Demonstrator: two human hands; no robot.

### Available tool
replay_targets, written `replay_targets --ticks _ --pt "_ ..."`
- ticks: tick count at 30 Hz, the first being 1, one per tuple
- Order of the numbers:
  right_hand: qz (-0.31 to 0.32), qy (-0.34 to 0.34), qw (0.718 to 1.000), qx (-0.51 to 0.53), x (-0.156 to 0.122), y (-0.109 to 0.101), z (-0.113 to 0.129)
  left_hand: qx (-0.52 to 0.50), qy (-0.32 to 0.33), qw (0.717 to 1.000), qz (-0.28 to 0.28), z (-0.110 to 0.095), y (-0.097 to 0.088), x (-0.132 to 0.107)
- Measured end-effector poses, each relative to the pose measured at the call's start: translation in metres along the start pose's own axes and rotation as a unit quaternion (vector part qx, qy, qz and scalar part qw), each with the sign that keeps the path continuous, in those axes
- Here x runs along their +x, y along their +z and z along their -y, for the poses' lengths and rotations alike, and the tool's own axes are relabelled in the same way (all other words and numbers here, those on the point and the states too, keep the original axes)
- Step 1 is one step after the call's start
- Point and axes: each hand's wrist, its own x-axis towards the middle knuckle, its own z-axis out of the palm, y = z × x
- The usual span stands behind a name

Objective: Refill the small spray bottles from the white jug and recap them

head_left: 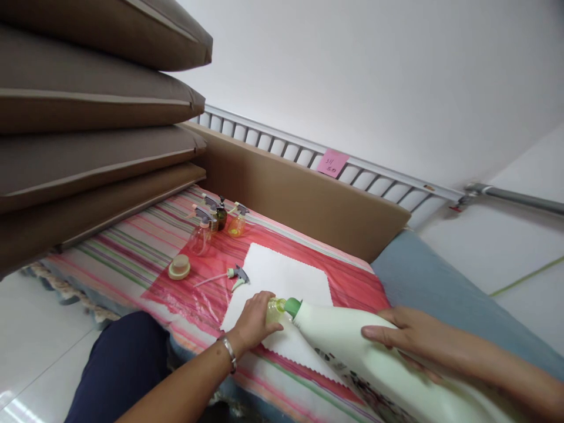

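Note:
My left hand (253, 320), a metal bracelet on its wrist, is wrapped round a small clear yellow-green bottle (275, 311). In my right hand (409, 338) is a large pale green detergent bottle (348, 329), tipped over so that its green spout (292, 306) meets the small bottle's neck. Whether liquid is flowing cannot be seen. Beneath the small bottle lies a white cloth-like sheet (288, 270) with zigzag edges. A loose spray trigger (238, 274) with a thin tube rests at the sheet's left edge, and farther left sits a round pale cap (179, 267).
Several small spray bottles (201, 238) stand at the back left on red plastic film (352, 282) over a striped cloth (127, 238). Stacked brown cushions (101, 106) rise at left. A brown board (286, 194) and a railing with a pink note (332, 163) line the wall.

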Motion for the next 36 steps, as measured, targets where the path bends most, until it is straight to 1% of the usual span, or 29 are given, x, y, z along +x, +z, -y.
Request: replay_targets --ticks 5,13,25,36 --pt "-0.001 0.006 1.000 0.003 -0.0005 -0.0006 -0.0004 0.001 0.003 1.000 0.000 0.0009 0.0009 -0.0001" --pt "0.004 -0.004 1.000 0.010 0.0001 -0.0001 -0.0042 0.003 0.008 1.000 -0.002 0.0004 0.0005 -0.0010" --pt "0.004 0.010 1.000 0.005 0.0002 -0.0010 -0.0028 0.005 0.011 1.000 -0.002 0.0002 0.0005 -0.0013" --pt "0.001 -0.001 1.000 0.011 -0.0007 -0.0012 -0.0015 0.006 0.014 1.000 -0.004 0.0023 0.0021 0.0001"
